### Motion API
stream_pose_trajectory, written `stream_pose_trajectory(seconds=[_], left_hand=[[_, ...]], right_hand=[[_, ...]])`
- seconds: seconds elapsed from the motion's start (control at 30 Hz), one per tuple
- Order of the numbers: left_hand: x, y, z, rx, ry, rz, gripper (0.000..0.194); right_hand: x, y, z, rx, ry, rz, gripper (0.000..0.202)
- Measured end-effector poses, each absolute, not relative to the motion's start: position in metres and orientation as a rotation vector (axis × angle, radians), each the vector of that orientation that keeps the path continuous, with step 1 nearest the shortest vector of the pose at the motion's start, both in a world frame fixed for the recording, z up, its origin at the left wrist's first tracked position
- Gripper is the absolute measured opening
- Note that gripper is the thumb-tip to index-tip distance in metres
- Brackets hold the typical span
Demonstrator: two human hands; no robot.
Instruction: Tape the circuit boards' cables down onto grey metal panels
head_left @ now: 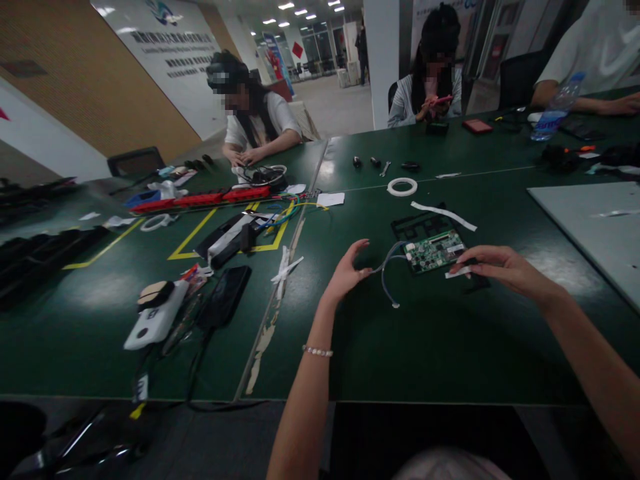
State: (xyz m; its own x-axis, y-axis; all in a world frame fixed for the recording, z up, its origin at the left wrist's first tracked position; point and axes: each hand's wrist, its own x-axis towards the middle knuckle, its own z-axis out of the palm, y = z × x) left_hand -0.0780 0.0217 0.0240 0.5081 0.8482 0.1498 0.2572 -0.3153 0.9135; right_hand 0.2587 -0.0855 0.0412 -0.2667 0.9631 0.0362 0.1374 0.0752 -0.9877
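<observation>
A green circuit board lies on the table, partly over a black cut-out frame. Grey-blue cables run from white connectors at its left edge, and one ends in a small white plug. Beside those cables is my left hand, thumb and index finger spread; one cable reaches its thumb tip, and whether it is gripped there is unclear. My right hand pinches a short strip of white tape at the board's lower right corner. Behind the board lies a longer white strip.
A white tape roll, a small wrench and black parts lie farther back. On the left are a black phone, a white device and red trays. A grey panel is at right. Other people sit across the table.
</observation>
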Motion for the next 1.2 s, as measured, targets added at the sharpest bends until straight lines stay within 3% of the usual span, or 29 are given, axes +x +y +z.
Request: stream_pose_trajectory(seconds=[0.1, 0.17, 0.4, 0.57, 0.63, 0.9, 1.2], left_hand=[[-0.087, 0.014, 0.034, 1.578, 0.439, 0.536, 0.095], [-0.084, 0.008, 0.037, 1.407, 0.301, 0.498, 0.108], [-0.057, 0.0, 0.032, 1.073, 0.474, 0.486, 0.072], [-0.05, 0.002, 0.029, 1.076, 0.664, 0.596, 0.057], [-0.049, 0.002, 0.029, 1.09, 0.679, 0.615, 0.052], [-0.041, -0.004, 0.027, 1.156, 0.678, 0.589, 0.048], [-0.04, -0.004, 0.026, 1.096, 0.645, 0.595, 0.052]], right_hand=[[0.256, -0.084, 0.046, -1.128, -1.616, 1.319, 0.026], [0.251, -0.084, 0.051, -1.107, -1.682, 1.362, 0.024], [0.219, -0.077, 0.065, -1.04, -1.777, 1.524, 0.03], [0.217, -0.066, 0.045, -1.119, -1.422, 1.391, 0.059], [0.221, -0.062, 0.036, -1.13, -1.339, 1.37, 0.061], [0.225, -0.059, 0.02, -1.313, -1.324, 1.243, 0.045], [0.226, -0.057, 0.014, -1.316, -1.201, 1.129, 0.041]])
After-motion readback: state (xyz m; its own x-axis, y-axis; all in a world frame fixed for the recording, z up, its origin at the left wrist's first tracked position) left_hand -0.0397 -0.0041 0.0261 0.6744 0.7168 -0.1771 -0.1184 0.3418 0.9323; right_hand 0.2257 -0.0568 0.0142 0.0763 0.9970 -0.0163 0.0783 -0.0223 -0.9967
